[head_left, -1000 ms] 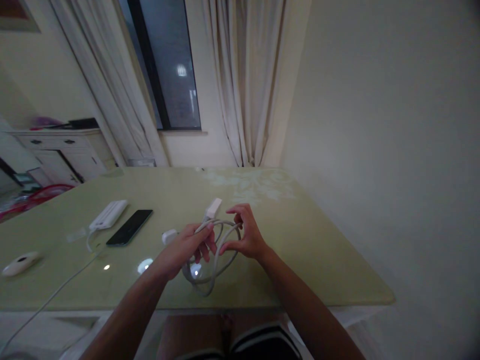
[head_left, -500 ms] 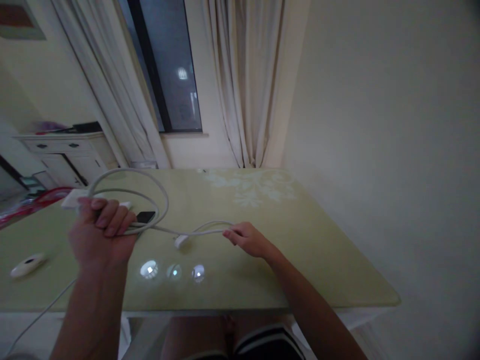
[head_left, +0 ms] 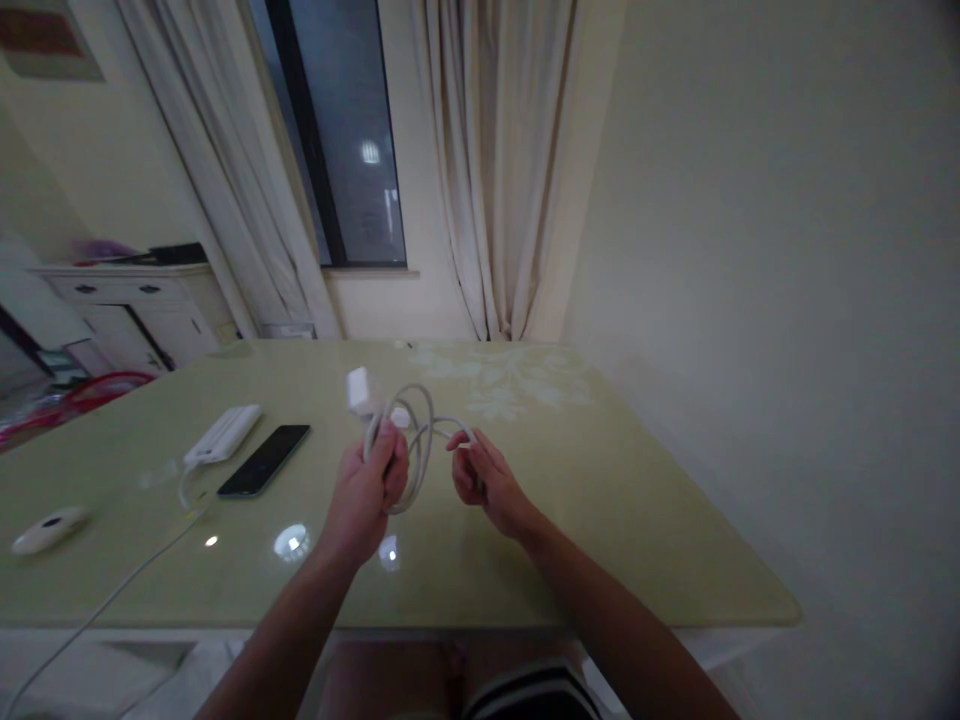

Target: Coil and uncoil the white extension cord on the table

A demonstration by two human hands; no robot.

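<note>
My left hand is closed round a coiled white cable above the middle of the pale green table. A white plug block sticks up just above that fist. My right hand pinches a strand of the same cable at the coil's right side. Both hands are close together, held a little above the tabletop.
On the left of the table lie a white power bank, a black phone and a white oval device, with a thin white cord running off the front edge. A wall stands to the right, curtains and a window behind.
My left hand has come back from the far left to the middle with the cable gathered into a coil. My right hand has kept its grip on the cable.
</note>
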